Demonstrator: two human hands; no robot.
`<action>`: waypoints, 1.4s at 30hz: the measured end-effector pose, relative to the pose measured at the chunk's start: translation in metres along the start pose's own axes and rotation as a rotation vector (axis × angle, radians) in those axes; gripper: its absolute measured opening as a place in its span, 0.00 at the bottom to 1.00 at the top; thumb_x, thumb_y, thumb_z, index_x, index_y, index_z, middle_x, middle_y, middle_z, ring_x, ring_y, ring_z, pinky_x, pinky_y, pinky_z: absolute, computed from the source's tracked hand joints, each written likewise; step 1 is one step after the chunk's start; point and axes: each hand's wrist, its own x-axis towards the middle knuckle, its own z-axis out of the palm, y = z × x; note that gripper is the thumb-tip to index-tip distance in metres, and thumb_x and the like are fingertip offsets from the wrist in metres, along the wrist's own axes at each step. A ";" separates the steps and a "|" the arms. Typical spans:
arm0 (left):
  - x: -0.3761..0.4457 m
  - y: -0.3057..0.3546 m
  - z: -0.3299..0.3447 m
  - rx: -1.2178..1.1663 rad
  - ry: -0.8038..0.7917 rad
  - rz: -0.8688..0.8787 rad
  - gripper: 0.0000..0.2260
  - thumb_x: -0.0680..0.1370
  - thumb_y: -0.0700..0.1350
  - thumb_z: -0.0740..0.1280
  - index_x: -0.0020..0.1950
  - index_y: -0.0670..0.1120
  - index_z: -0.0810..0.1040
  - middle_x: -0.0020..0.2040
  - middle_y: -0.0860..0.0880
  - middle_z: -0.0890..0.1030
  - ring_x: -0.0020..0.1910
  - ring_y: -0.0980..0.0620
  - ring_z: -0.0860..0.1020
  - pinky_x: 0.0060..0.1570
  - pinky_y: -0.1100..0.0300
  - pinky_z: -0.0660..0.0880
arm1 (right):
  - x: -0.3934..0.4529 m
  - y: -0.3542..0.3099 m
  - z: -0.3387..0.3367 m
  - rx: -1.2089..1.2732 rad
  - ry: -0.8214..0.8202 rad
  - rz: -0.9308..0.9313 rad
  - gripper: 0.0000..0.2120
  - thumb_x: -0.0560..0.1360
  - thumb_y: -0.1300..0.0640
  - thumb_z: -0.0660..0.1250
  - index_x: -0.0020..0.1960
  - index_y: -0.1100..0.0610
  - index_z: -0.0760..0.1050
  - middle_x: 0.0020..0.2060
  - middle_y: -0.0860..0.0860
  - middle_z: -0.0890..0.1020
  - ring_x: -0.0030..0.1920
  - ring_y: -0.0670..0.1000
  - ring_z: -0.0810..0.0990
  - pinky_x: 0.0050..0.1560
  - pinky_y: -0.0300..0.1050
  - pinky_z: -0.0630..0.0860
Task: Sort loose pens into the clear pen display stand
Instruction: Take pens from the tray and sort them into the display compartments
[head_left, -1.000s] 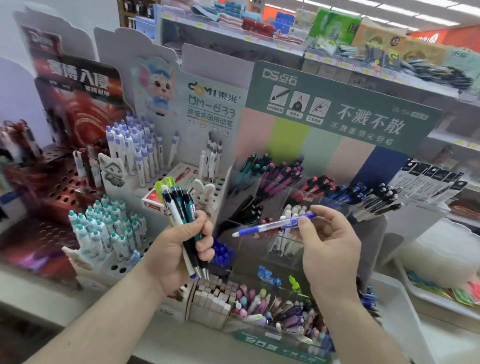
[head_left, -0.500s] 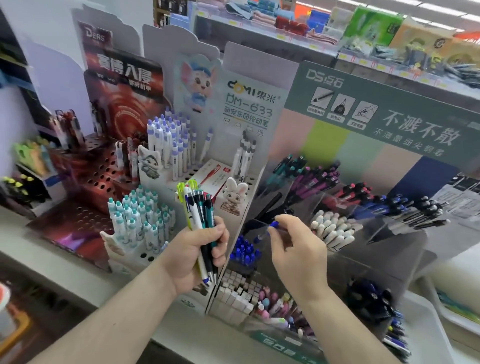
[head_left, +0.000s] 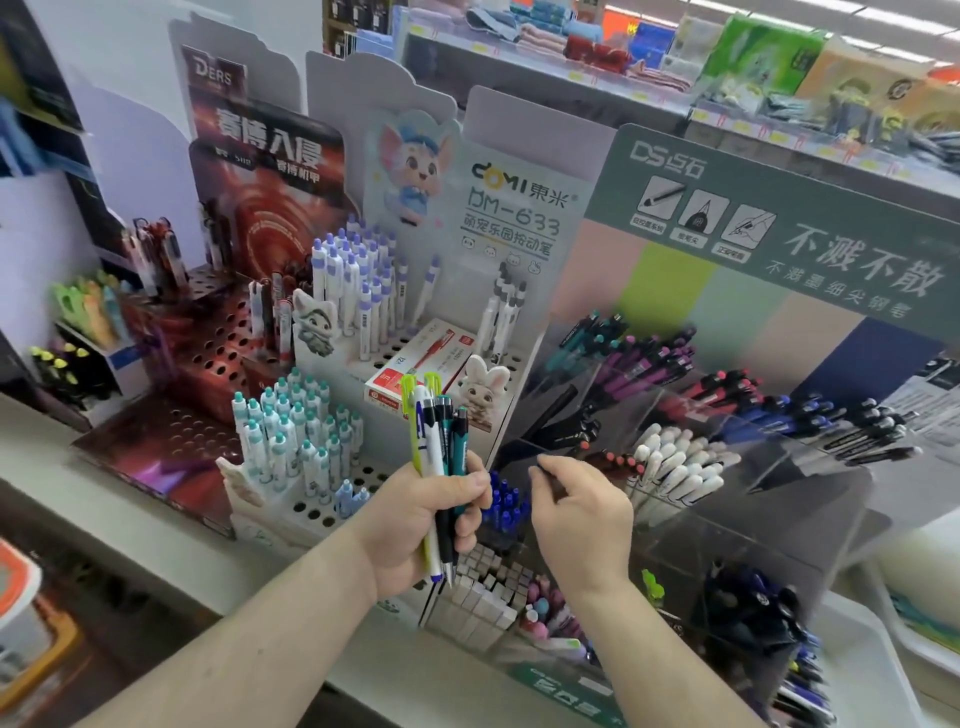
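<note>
A bundle of pens (head_left: 435, 467) is gripped upright in the left hand (head_left: 426, 519) at the centre of the frame, the fingers being curled round the barrels. Lime-green, white, black and teal barrels are seen in the bundle, with the clip ends at the top and the tips protruding below the hand.

The right hand (head_left: 576, 519) is held just right of the left hand, in front of the clear pen stand (head_left: 810, 525). Its fingers are curled, with thumb and forefinger drawn together near the upper edge of the compartment of blue pens (head_left: 501, 501). Whether anything is pinched between them cannot be told.

The clear stand occupies the right half of the frame and is set on a pale worktop (head_left: 62, 478). White-capped pens (head_left: 675, 467) are seen in a middle compartment, just right of the right hand. Purple pens (head_left: 644, 358) and black pens (head_left: 862, 426) are lodged in the upper row. A row of pale erasers (head_left: 483, 587) lies in a lower compartment beneath the hands. A green header board (head_left: 779, 218) with white lettering stands behind the stand.

Left of the stand, a white card display (head_left: 467, 218) with a cartoon mouse is noted, carrying white pens with lilac caps (head_left: 358, 280) and white pens with teal caps (head_left: 291, 431) in punched holes. A red pen box (head_left: 410, 374) lies on this display. Further left, a dark red display (head_left: 260, 171) is seen.
</note>
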 end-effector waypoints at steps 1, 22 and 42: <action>0.000 0.000 0.001 0.020 -0.005 -0.002 0.06 0.70 0.39 0.69 0.43 0.43 0.72 0.33 0.47 0.74 0.26 0.53 0.70 0.28 0.60 0.68 | 0.001 -0.002 0.002 -0.014 -0.014 0.013 0.06 0.70 0.64 0.77 0.46 0.57 0.86 0.39 0.48 0.86 0.38 0.47 0.84 0.43 0.38 0.80; -0.006 -0.002 0.011 0.147 -0.074 -0.075 0.06 0.70 0.38 0.69 0.44 0.43 0.75 0.31 0.48 0.72 0.28 0.52 0.70 0.29 0.61 0.68 | 0.038 -0.054 -0.063 0.294 -0.309 0.281 0.09 0.76 0.58 0.70 0.45 0.42 0.81 0.31 0.38 0.80 0.34 0.39 0.77 0.37 0.32 0.72; -0.001 -0.008 0.035 0.092 -0.096 -0.209 0.09 0.71 0.44 0.69 0.44 0.40 0.75 0.36 0.45 0.77 0.27 0.51 0.72 0.25 0.61 0.69 | 0.036 -0.043 -0.075 0.461 -0.540 0.282 0.08 0.80 0.55 0.67 0.49 0.47 0.67 0.35 0.52 0.80 0.25 0.47 0.77 0.29 0.41 0.74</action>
